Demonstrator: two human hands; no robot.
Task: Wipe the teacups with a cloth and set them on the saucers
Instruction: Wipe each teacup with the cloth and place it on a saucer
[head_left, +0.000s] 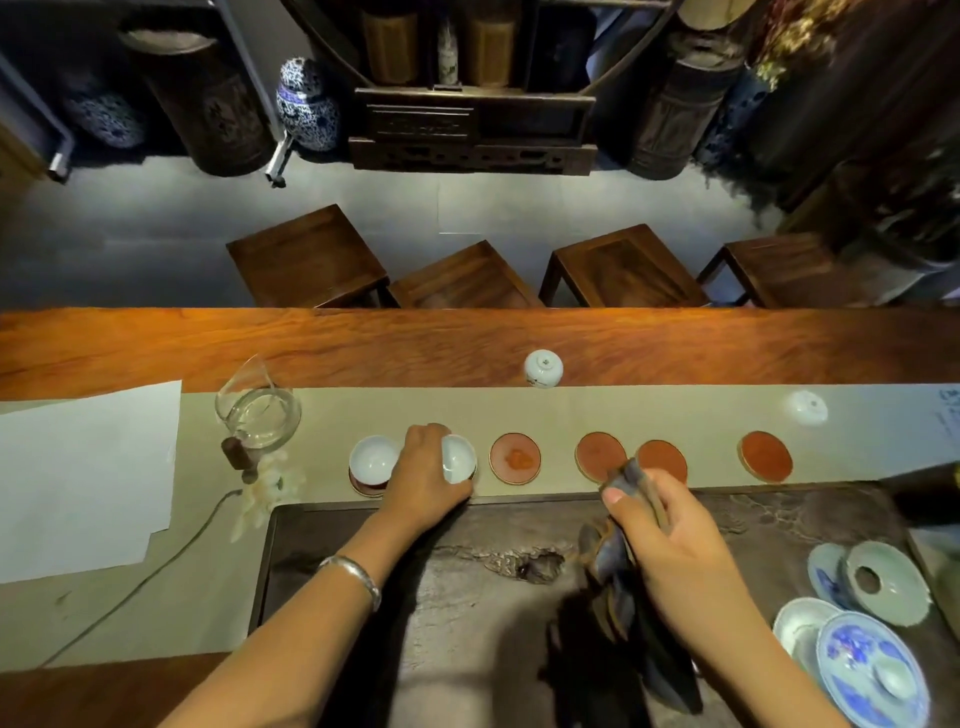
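1. Near: my right hand (670, 540) pinches a dark folded cloth (618, 577) over the dark carved stone tea tray (415, 597); the cloth hangs down, touching no cup.
2. My left hand (423, 475), fingers curled round a white porcelain teacup (458, 458), holds it at the second spot in the row. The saucer under it is hidden by hand and cup; can't tell if the cup is seated.
3. Just left, another white teacup (373, 460) sits on a red round saucer (366, 487), only its rim showing.
4. Four bare red saucers run right: (515, 458), (600, 453), (662, 460), (766, 456).
5. Judgement: placing cup two. Next: release, fetch the next cup, wipe.
6. Far: an inverted white cup (543, 368) on the wooden table (208, 343); a pale round piece (807, 407) at right is too blurred to identify.
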